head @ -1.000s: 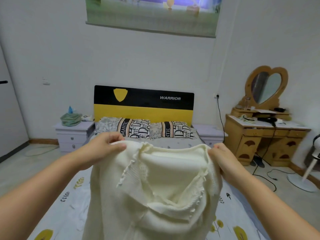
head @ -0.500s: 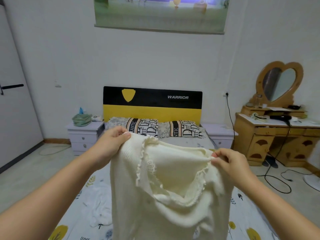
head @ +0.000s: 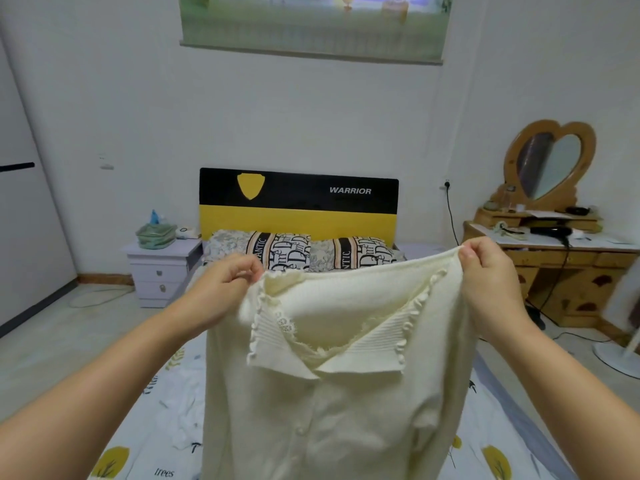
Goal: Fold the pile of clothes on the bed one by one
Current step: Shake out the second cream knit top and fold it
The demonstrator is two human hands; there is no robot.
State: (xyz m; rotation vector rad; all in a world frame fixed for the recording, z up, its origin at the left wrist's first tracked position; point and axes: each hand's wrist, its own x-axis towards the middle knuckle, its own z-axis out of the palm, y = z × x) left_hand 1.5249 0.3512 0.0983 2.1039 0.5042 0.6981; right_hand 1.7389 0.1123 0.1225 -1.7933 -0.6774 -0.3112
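The cream knitted top [head: 332, 375] is held up in the air above the bed [head: 152, 420], in front of the pillows. Its left shoulder is pinched by the left hand [head: 221, 289] and its right shoulder by the right hand [head: 485, 271], fingers curled on the fabric. If one pinch is loosened, the soft knit could probably slide down and crumple on the bed.

I hold up a cream knit top [head: 329, 410] in front of me, pinched at its two shoulders so it hangs straight down over the bed [head: 145, 427]. Its ribbed collar with a frilled edge folds open toward me, and a row of small buttons runs down the front. White garments [head: 188, 407] lie crumpled on the sheet at lower left.
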